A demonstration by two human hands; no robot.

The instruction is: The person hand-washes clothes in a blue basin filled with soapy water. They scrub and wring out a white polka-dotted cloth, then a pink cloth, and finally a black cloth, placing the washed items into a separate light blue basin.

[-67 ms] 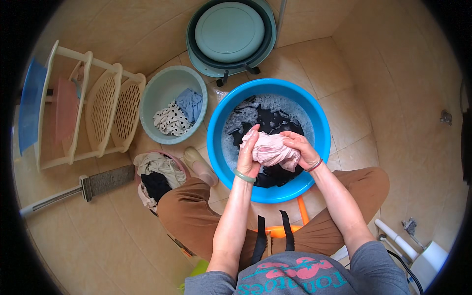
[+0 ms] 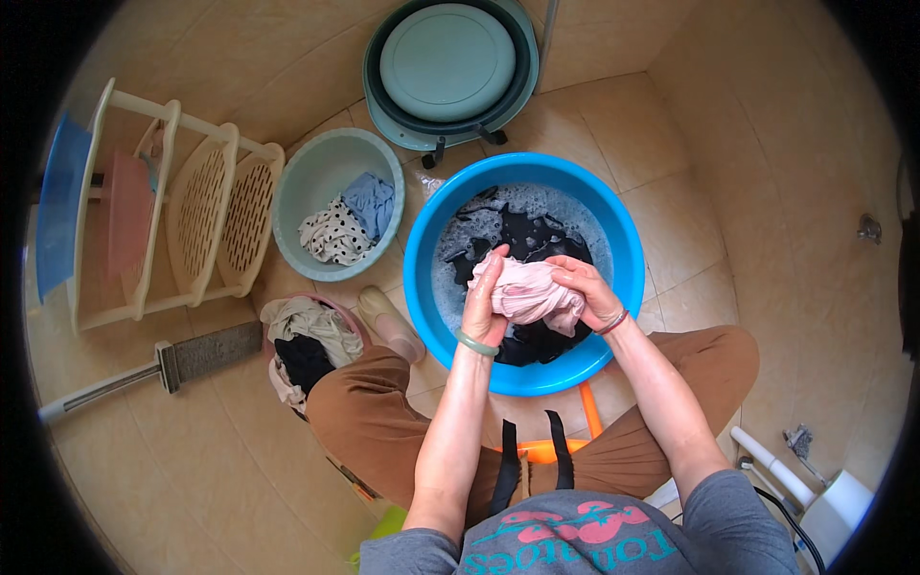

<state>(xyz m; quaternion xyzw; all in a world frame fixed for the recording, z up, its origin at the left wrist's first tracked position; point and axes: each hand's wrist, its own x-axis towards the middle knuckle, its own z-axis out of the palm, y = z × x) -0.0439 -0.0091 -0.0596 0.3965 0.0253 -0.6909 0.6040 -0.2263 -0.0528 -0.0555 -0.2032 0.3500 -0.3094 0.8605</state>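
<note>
A bunched pink cloth [image 2: 529,291], apparently a garment, is gripped between my two hands above a blue basin [image 2: 630,278]. My left hand [image 2: 485,302] closes on its left end, with a green bangle at the wrist. On the other end, my right hand [image 2: 589,292] has its fingers wrapped round the folds; a thin reddish band circles that wrist. Below them, dark clothes [image 2: 529,233] lie in sudsy water [image 2: 460,240]. The cloth covers part of the dark clothes.
A pale green basin [image 2: 290,235] holds a polka-dot cloth and a blue cloth. Beside my leg stands a pink basin [image 2: 353,326] heaped with clothes. A flat mop [image 2: 206,359], a cream shelf rack [image 2: 206,216] and a folded teal tub [image 2: 448,62] are further left and back.
</note>
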